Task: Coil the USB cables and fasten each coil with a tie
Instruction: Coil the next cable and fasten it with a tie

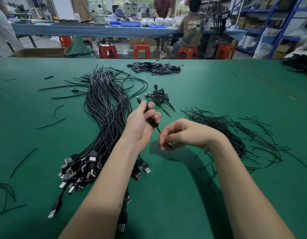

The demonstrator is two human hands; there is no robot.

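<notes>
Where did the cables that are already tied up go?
In the head view, the tied coils lie on the green table just beyond the left hand, between the big bundle of loose cables and the pile of ties.

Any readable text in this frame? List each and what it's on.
"UNKN OWN", in two lines, printed in light letters on the back of the olive T-shirt worn by the person seated on a red stool at the far table.
No other text can be read: the boxes and bags on the blue shelving are too blurred, and the USB plugs on the green table show no legible marking.
</notes>
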